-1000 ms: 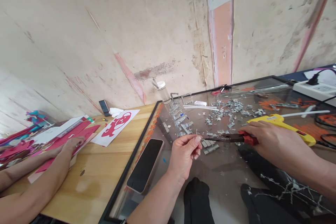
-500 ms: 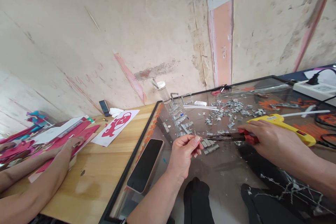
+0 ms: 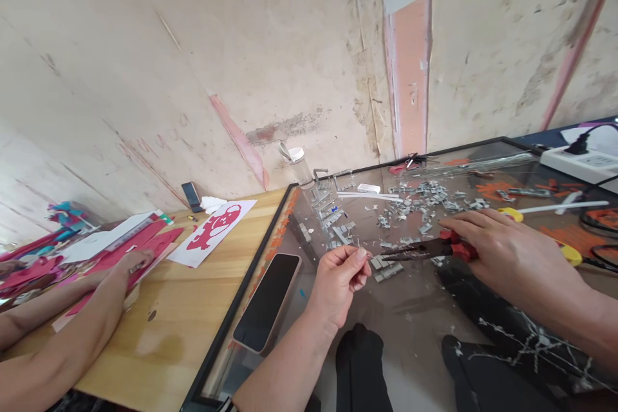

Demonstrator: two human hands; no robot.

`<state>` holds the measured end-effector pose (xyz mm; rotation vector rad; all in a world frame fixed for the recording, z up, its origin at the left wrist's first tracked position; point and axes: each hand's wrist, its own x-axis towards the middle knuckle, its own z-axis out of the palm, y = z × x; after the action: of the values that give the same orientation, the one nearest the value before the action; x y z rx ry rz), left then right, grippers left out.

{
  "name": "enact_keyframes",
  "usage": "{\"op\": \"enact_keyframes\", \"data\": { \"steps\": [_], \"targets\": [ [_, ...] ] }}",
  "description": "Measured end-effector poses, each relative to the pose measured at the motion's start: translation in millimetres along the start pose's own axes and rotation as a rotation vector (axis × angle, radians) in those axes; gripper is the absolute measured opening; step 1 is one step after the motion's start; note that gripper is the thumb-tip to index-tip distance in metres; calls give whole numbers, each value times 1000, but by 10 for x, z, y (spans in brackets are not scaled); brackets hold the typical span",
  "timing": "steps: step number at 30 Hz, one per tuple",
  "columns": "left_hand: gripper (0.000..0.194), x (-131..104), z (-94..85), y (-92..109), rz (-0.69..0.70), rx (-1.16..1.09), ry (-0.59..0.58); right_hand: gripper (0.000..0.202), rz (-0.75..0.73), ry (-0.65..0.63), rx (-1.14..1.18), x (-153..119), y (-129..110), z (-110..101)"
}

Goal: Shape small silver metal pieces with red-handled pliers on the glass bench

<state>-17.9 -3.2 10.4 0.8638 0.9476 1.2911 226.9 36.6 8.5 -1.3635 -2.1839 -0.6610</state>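
Observation:
My left hand is closed in a pinch, thumb against forefinger, on something thin and tiny that I cannot make out. My right hand is wrapped round the red handles of long-nosed pliers. The pliers point left, their tips close to my left fingertips; whether they grip the tiny thing is unclear. Below the tips lie grey flat metal pieces on the glass-topped table. Behind my right hand, a yellow glue gun is mostly hidden, with a white glue stick in it.
Small grey metal bits are scattered farther back, near a clear bottle. A phone lies left of my forearm. A power strip stands at right. Another person's hand rests on red sheets at the wooden table.
My right hand has turned and shifted slightly with the pliers, covering more of the glue gun. My left hand keeps its pinch in nearly the same place.

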Motion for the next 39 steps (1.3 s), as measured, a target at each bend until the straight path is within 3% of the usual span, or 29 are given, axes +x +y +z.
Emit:
{"op": "enact_keyframes", "data": {
  "steps": [12,24,33,39],
  "targets": [
    [20,-15,-4,-19,15,44,-6,32,76,-194,88,-3,-39,-26],
    [23,-2,-6,-34,-7,56,-10,32,67,-232,141,8,-18,-13],
    [26,-5,10,-22,-18,40,3,29,5,-99,13,11,0,-15],
    [23,-8,-2,-34,-16,33,-9,32,3,-149,48,-4,-5,-31]
  ]
}}
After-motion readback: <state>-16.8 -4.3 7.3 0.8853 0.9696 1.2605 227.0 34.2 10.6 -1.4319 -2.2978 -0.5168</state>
